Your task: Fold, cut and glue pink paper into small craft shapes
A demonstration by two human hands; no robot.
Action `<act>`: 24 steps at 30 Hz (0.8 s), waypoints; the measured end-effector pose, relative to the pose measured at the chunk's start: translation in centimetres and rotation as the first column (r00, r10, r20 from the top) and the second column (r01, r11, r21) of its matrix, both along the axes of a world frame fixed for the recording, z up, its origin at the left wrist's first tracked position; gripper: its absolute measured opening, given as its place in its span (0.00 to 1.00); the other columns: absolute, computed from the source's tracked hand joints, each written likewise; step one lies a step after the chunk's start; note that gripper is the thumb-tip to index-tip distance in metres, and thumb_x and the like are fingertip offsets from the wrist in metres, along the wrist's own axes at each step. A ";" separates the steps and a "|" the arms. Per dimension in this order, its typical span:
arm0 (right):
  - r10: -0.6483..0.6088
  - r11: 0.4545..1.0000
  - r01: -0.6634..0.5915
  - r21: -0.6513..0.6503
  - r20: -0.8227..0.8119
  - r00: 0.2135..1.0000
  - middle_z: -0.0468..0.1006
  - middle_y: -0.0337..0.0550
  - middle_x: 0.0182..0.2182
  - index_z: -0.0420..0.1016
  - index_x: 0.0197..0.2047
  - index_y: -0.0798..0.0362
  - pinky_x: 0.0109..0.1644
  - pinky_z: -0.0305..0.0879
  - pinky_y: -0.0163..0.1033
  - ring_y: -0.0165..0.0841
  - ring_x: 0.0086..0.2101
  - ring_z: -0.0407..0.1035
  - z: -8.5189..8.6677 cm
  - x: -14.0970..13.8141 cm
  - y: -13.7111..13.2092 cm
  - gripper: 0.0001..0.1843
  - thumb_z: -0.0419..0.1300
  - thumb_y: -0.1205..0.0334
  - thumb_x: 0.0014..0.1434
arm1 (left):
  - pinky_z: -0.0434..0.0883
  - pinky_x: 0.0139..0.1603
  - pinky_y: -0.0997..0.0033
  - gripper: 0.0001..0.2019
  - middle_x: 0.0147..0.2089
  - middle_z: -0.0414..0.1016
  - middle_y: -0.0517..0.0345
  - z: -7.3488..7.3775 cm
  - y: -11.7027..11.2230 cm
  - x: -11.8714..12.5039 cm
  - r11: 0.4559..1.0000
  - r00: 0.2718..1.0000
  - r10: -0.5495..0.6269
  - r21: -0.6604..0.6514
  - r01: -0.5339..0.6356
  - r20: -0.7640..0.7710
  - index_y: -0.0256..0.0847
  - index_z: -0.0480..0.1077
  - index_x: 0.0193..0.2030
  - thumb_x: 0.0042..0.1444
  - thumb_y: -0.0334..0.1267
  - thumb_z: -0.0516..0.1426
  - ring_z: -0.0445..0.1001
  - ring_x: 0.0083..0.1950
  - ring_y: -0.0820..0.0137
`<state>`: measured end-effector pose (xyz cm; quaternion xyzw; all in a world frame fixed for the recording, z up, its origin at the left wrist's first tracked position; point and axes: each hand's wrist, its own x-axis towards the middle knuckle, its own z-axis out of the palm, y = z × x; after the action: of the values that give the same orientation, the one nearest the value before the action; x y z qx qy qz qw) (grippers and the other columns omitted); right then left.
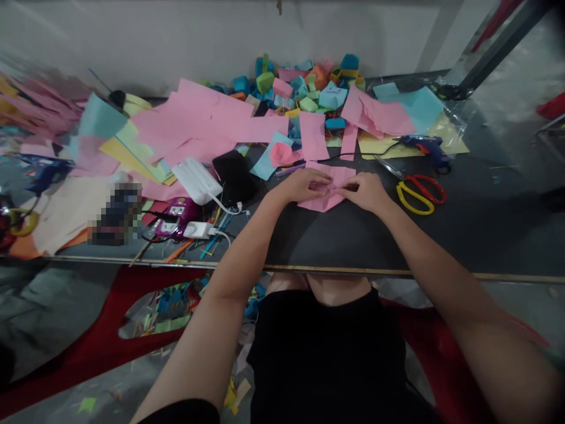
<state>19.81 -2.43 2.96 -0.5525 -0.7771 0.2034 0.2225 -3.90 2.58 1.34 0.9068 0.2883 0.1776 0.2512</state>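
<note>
A creased sheet of pink paper (325,202) lies on the dark tabletop in front of me, with fold lines across it. My left hand (304,185) rests over its left half, fingers bent and gripping the paper near the middle. From the other side, my right hand (365,191) pinches the paper between thumb and fingers, close to the left fingertips. The exact fold under the fingertips is hidden. Just behind the sheet sits a rolled pink paper piece (281,154). Scissors (417,192) with red and yellow handles lie right of my right hand.
Small folded paper boxes (309,88) pile up against the wall. Pink sheets (194,121) spread at back left. A blue glue gun (426,147) lies at right, its cable crossing behind my hands. A white power bank (196,180), black pouch (233,175) and purple power strip (176,217) are left.
</note>
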 end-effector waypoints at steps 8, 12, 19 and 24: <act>-0.111 0.993 0.111 0.025 -0.038 0.993 0.86 0.45 0.31 0.87 0.33 0.49 0.40 0.68 0.44 0.39 0.33 0.77 -0.7 -0.7 0.0 0.05 0.69 0.60 0.55 | 0.69 0.67 0.56 0.18 0.60 0.79 0.50 -0.5 0.2 0.2 1.000 0.999 0.031 0.002 -0.031 0.017 0.45 0.79 0.56 0.61 0.47 0.61 0.75 0.63 0.60; -0.113 0.993 0.115 0.037 -0.041 0.993 0.85 0.44 0.30 0.87 0.32 0.48 0.39 0.67 0.44 0.37 0.31 0.75 -0.6 -0.7 0.0 0.03 0.70 0.60 0.54 | 0.67 0.69 0.52 0.22 0.63 0.77 0.48 -0.7 0.0 0.8 0.997 0.997 0.072 0.009 -0.072 0.002 0.45 0.78 0.57 0.58 0.51 0.63 0.74 0.64 0.57; -0.087 0.996 0.088 0.016 -0.043 0.995 0.85 0.43 0.29 0.87 0.33 0.48 0.39 0.66 0.44 0.36 0.31 0.74 -0.3 -0.9 -0.1 0.02 0.71 0.62 0.54 | 0.60 0.74 0.50 0.37 0.70 0.69 0.46 -1.0 -0.3 1.9 0.992 0.988 0.105 0.085 -0.096 -0.112 0.40 0.72 0.63 0.49 0.57 0.68 0.65 0.71 0.52; -0.091 0.996 0.091 -0.002 -0.051 0.995 0.85 0.44 0.30 0.88 0.34 0.48 0.40 0.66 0.45 0.37 0.31 0.74 -0.6 -0.8 0.1 0.04 0.70 0.59 0.55 | 0.59 0.75 0.51 0.37 0.71 0.68 0.46 -1.1 -0.1 1.7 0.994 0.988 0.091 0.064 -0.083 -0.128 0.41 0.71 0.64 0.49 0.57 0.67 0.65 0.72 0.52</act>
<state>18.97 -2.35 2.35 -0.5819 -0.7453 0.2070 0.2511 -2.23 2.52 0.29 0.9098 0.3383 0.1371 0.1973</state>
